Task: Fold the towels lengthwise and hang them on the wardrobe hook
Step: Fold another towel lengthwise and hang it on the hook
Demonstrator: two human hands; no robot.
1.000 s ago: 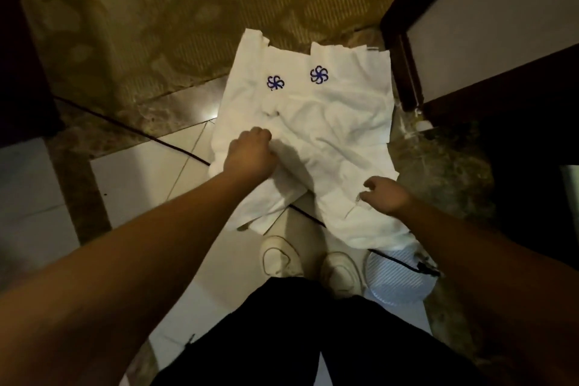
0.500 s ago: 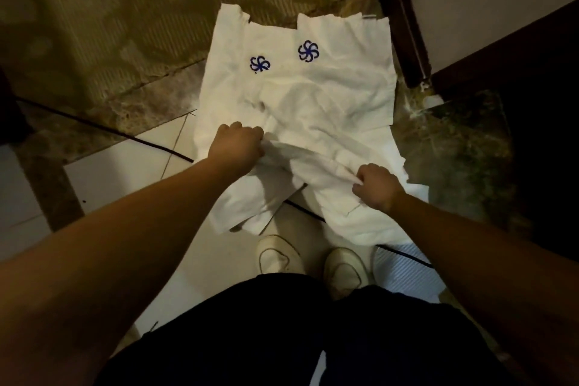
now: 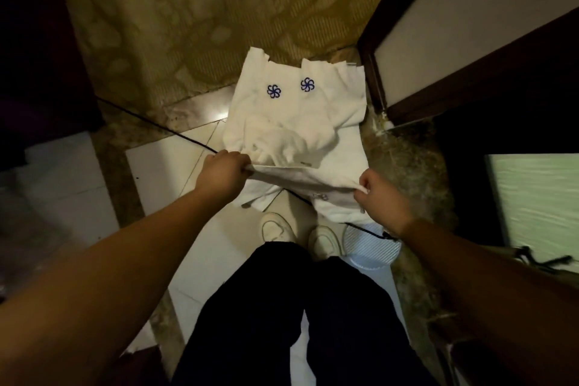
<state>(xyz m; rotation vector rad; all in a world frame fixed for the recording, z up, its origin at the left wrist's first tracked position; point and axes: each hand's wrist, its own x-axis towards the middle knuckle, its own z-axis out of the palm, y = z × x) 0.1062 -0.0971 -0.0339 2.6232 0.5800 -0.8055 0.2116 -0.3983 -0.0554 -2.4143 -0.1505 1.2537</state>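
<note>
**lifting the near towel edge, ready for the lengthwise fold**

you are at the start of the folding step. your left hand (image 3: 223,173) is clenched round one end of the top towel's near edge (image 3: 300,175), and your right hand (image 3: 380,197) pinches the other end, so the hem runs taut between your fists and is raised off the pile. the rest of that towel (image 3: 282,141) trails away from you, rumpled, over the other towels (image 3: 313,110) lying on the floor (image 3: 175,172), where the tiles meet the carpet (image 3: 219,25). two blue flower marks (image 3: 274,91) show on the far part of the pile, near the carpet edge.

the pile sits in the floor's corner beside the dark door frame (image 3: 372,72), and a black cable (image 3: 175,131) runs under it across the tiles, passing just in front of your shoes (image 3: 275,227).

next, you need to lift this one towel clear of the others, let it hang flat, then bring the long edges together. in this dim light it is hard to tell whether you hold a single layer or two, so check that before you lift. watch that the cable does not snag the cloth. no wardrobe hook is in view; you will have to turn to find it once the fold is made.
</note>
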